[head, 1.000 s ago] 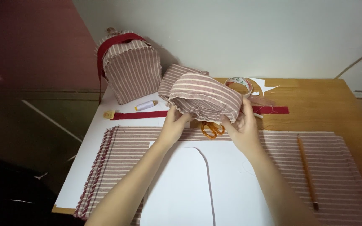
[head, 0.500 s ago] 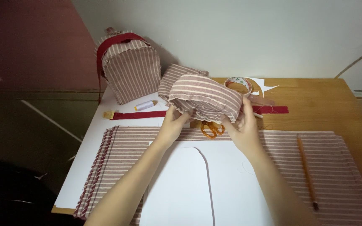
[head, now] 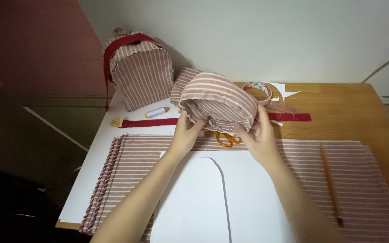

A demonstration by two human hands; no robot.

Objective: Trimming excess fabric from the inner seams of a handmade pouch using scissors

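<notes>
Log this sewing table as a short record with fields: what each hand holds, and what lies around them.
left hand: left hand grips the lower left edge of the striped fabric pouch
right hand: right hand grips the pouch's lower right edge
pouch state: lifted above the table, opening facing down
below the hands: orange scissors, white paper pattern on striped cloth
left rear: striped bag, thread spool
behind: tape roll, red strap
right: pencil

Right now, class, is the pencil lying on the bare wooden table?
No: the pencil lies on the striped fabric spread over the table, right of both hands.
</notes>
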